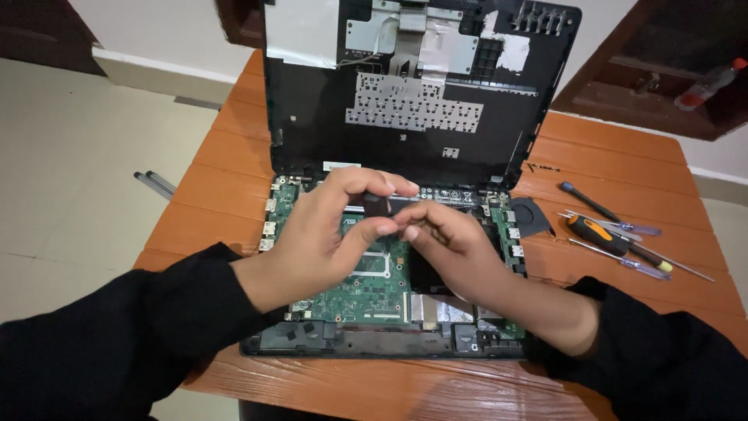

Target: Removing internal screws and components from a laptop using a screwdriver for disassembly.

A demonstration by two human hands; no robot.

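Observation:
An opened laptop lies on a wooden table, its green circuit board (372, 287) exposed in the black base (366, 341). The lifted top cover (405, 109) stands upright behind, showing the keyboard's metal backing. My left hand (327, 234) pinches a small dark flat part (375, 205) between thumb and fingers above the board. My right hand (448, 242) meets it from the right, fingertips touching the same part. Both arms wear black sleeves.
Several screwdrivers (615, 234), one with an orange and black handle, lie on the table (608, 156) to the right. A small dark fan-like piece (532, 214) rests by the laptop's right edge. Two grey rods (154, 184) lie on the tiled floor at left.

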